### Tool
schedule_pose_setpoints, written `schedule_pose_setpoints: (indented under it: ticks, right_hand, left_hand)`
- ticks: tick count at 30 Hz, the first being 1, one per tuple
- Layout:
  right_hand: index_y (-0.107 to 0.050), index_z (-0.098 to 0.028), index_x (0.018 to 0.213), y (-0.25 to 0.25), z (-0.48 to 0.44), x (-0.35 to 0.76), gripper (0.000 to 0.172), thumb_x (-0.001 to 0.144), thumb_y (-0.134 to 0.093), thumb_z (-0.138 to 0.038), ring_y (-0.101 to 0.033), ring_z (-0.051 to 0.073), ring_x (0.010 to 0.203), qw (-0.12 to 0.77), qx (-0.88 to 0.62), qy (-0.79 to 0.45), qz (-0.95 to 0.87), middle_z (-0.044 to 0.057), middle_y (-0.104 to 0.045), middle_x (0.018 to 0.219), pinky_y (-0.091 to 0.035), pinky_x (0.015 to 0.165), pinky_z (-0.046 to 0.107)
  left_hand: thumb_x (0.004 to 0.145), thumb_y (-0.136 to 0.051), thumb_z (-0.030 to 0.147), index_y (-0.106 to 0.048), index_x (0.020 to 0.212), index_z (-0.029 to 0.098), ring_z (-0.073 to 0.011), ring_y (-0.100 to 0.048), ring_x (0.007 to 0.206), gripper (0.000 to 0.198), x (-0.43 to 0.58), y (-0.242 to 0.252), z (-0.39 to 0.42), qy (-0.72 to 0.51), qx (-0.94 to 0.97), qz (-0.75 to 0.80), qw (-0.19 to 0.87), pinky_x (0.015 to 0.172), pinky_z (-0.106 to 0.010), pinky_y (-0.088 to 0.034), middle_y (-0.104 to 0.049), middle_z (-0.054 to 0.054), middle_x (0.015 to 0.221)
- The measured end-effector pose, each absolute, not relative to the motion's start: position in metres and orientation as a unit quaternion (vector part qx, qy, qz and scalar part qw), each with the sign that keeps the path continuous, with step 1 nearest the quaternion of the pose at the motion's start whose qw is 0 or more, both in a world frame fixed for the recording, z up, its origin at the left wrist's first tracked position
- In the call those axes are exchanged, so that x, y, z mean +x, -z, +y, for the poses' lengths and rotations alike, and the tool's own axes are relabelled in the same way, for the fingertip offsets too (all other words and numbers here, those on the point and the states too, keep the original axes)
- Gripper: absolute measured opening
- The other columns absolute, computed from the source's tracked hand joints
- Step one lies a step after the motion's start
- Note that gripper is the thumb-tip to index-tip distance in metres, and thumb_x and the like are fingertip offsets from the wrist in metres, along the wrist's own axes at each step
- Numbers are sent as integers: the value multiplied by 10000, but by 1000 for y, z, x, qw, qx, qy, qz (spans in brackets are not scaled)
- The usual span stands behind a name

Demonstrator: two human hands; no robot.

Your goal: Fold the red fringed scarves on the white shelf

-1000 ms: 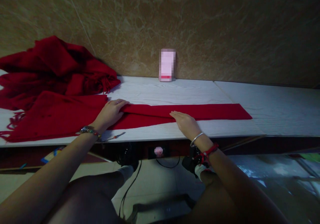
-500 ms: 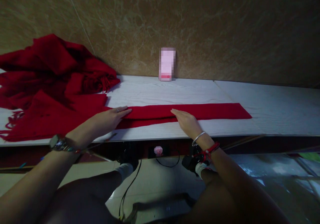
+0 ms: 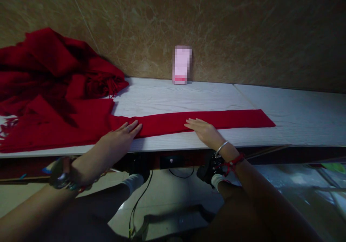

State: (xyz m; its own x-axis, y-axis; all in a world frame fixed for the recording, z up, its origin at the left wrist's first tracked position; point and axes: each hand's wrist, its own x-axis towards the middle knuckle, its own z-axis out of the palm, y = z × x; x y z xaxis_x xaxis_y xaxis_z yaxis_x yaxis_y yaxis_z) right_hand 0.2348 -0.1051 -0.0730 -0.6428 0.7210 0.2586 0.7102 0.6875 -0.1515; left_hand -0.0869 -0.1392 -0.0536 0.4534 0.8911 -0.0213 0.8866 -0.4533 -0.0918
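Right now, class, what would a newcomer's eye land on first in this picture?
The long red cloth strip laid flat along the white table, with the left hand and right hand resting flat on it. Next, the heaped red cloth at the far left.

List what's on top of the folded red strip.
The left hand and right hand rest flat and open on the folded red strip. The cloth beneath them is hidden.
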Motion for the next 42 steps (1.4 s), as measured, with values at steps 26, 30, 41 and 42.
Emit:
schedule_pose_setpoints:
  ticks: [26, 30, 41, 42]
  right_hand:
    - [-495, -252, 1315, 62, -115, 219, 400, 925, -407, -275, -339, 215, 1339, 76, -417, -67, -903, 52, -442, 1421, -274, 1087, 533]
    - [-456, -283, 1346, 63, -113, 223, 422, 943, -359, -367, -317, 223, 1350, 70, -462, -84, -880, 39, -416, 1443, -265, 1085, 547]
    - [-370, -161, 1411, 47, -117, 194, 506, 948, -300, -352, -201, 277, 1391, 50, -595, -36, -802, 100, -277, 1512, -174, 1109, 549]
    - [-370, -159, 1411, 48, -115, 189, 505, 947, -298, -347, -210, 281, 1389, 53, -596, -29, -801, 102, -278, 1511, -180, 1104, 559]
  left_hand:
    - [951, -286, 289, -337, 1423, 206, -458, -249, 1326, 481, 9, 43, -137, -44, -852, -519, -44, 928, -694, -336, -286, -132, 1498]
    - [941, -320, 407, -266, 1450, 260, -546, -173, 1308, 532, 14, 39, -143, -90, -814, -570, -62, 874, -767, -298, -179, -138, 1528]
    - [954, -225, 362, -310, 1435, 176, -404, -163, 1376, 523, 26, 23, -141, -78, -788, -611, -15, 1011, -653, -258, -206, -125, 1525]
    - [953, -217, 348, -310, 1433, 157, -386, -162, 1381, 525, 26, 26, -138, -61, -792, -608, -6, 1025, -634, -257, -208, -126, 1525]
